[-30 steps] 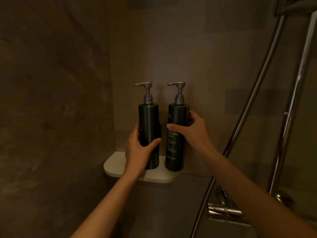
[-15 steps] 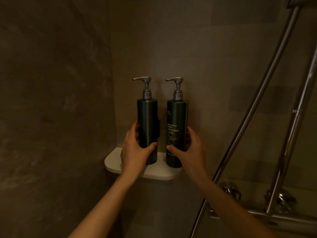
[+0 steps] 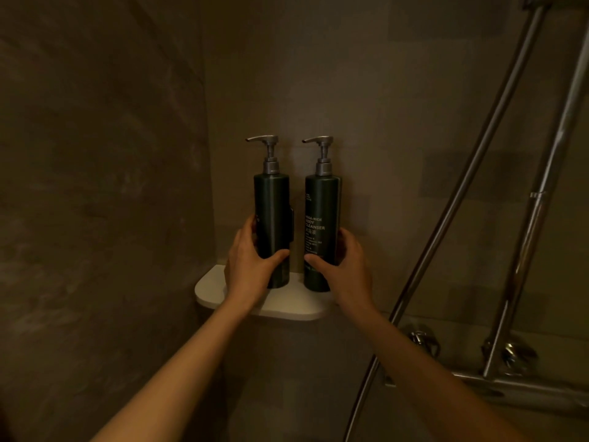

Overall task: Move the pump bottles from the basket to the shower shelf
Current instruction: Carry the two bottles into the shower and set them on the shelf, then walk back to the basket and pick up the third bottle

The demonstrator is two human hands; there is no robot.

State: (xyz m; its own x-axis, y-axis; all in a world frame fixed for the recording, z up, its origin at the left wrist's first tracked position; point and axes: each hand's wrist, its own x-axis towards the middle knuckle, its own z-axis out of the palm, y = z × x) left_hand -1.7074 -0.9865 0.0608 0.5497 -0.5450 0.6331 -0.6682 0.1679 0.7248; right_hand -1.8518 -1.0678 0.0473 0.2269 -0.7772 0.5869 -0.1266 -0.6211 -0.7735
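Note:
Two dark green pump bottles with grey pumps stand upright side by side on the white corner shower shelf [image 3: 210,290]. My left hand [image 3: 251,266] wraps the lower part of the left bottle [image 3: 272,205]. My right hand [image 3: 345,266] grips the lower part of the right bottle [image 3: 322,205], which carries white "body cleanser" lettering. Both pump spouts point left. The basket is out of view.
Brown tiled walls meet in the corner behind the shelf. A chrome shower hose [image 3: 459,199] and a riser rail [image 3: 541,199] slant down on the right to the chrome mixer bar [image 3: 497,386] with its valves.
The right hand has slid down the right bottle from mid-height to near its base. Both bottles stand on the shelf; the view has shifted slightly.

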